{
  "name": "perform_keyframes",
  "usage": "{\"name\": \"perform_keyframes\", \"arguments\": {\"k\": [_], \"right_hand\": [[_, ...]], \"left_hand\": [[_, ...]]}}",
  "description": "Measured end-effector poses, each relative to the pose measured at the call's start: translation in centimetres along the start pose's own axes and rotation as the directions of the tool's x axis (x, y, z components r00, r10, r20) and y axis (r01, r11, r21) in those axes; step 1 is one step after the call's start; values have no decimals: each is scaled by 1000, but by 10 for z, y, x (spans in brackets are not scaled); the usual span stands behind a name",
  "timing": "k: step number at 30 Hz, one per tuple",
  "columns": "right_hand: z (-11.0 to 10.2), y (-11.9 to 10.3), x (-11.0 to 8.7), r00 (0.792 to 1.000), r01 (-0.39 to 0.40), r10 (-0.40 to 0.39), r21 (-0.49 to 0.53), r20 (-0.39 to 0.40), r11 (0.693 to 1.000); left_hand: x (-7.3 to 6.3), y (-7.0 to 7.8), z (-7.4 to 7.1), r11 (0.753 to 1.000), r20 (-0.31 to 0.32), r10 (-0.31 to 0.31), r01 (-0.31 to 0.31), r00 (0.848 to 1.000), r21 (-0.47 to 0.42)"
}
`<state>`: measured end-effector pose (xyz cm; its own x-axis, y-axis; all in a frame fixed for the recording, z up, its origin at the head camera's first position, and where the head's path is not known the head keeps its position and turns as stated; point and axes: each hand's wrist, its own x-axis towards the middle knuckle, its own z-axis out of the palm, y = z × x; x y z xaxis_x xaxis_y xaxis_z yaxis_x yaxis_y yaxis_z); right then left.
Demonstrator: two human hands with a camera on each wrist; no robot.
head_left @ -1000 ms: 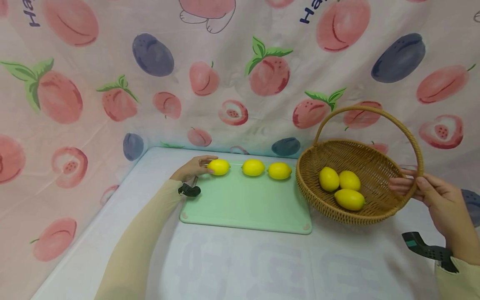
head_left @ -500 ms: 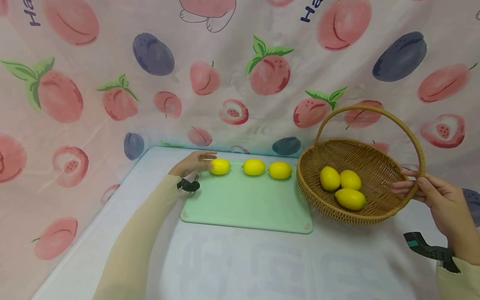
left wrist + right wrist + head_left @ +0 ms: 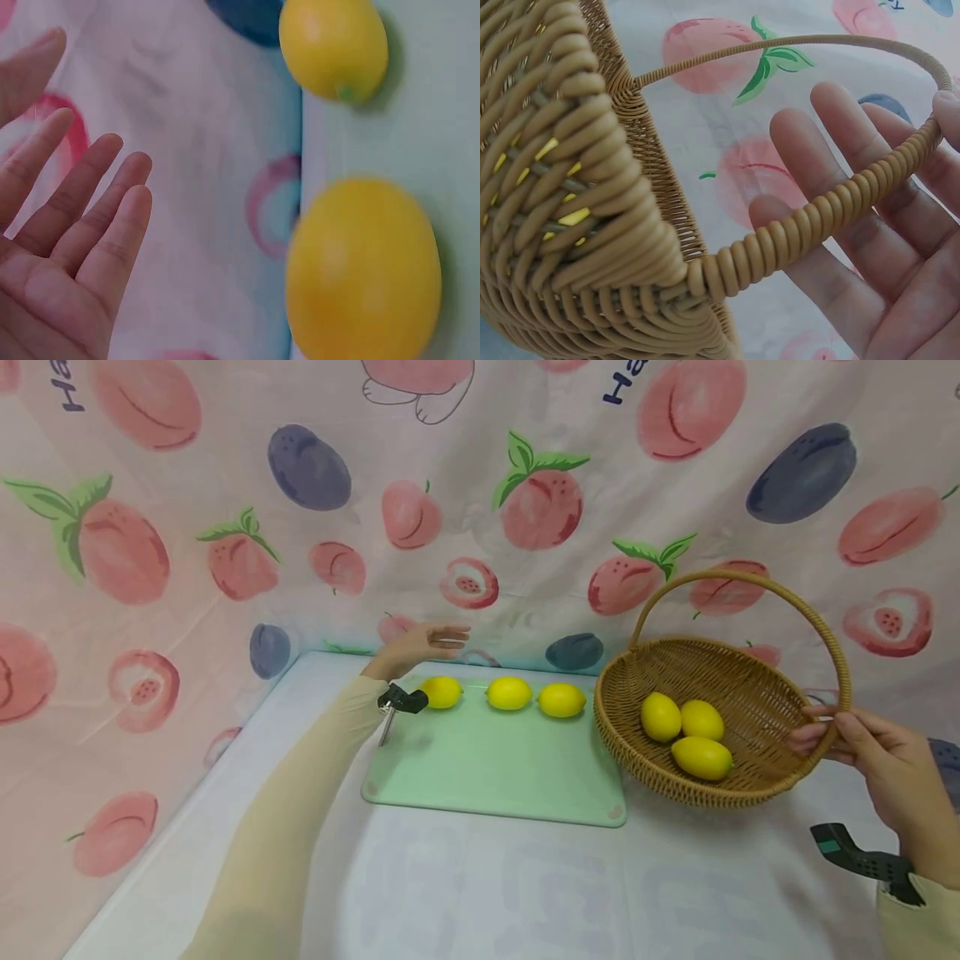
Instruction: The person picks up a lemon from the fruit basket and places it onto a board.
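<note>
My left hand [image 3: 422,647] is raised above the back left corner of a green cutting board [image 3: 495,768], its fingers loosely extended with nothing in them. Below it lies the left lemon [image 3: 444,692], partly covered by the wrist strap. A middle lemon [image 3: 509,693] and a right lemon [image 3: 561,700] complete a row along the board's far edge. At the right, my right hand [image 3: 881,760] holds a wicker basket [image 3: 630,758] by its handle [image 3: 802,232], thumb on one side and fingers on the other. Several lemons cannot be counted through the weave, but the head view shows three inside, one being the front lemon [image 3: 702,758].
A white tabletop [image 3: 465,893] extends in front of the board. Behind and to the left hangs a fruit-printed cloth [image 3: 345,427], close to the board's far edge. The basket stands right beside the board's right edge, its opening tilted toward the head camera.
My left hand has left the left lemon and moved up and to the right above it. The lemons stay in place. The right hand and basket have hardly moved.
</note>
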<state>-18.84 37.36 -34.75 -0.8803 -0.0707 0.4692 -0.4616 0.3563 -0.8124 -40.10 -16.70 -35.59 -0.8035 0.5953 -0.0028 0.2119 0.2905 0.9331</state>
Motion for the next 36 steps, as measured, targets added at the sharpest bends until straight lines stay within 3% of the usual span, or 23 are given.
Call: {"name": "perform_keyframes", "arguments": {"k": [6,13,21,30,36], "right_hand": [[-1,-1,2,1000,-8,8,20,-4,1000],[-3,-4,4,999,-30,25,-116,-45,993],[-3,-12,10,999,24,-24,0,-24,1000],[-3,-13,12,999,23,-24,-41,-21,999],[-3,-12,11,999,40,-40,37,-12,999]], "left_hand": [[17,32,30,998,79,55,-58,995,32],[37,69,61,990,190,79,-100,979,102],[65,100,98,984,278,138,-163,951,69],[99,122,144,978,372,160,-198,914,65],[119,128,173,978,426,138,-190,894,82]]}}
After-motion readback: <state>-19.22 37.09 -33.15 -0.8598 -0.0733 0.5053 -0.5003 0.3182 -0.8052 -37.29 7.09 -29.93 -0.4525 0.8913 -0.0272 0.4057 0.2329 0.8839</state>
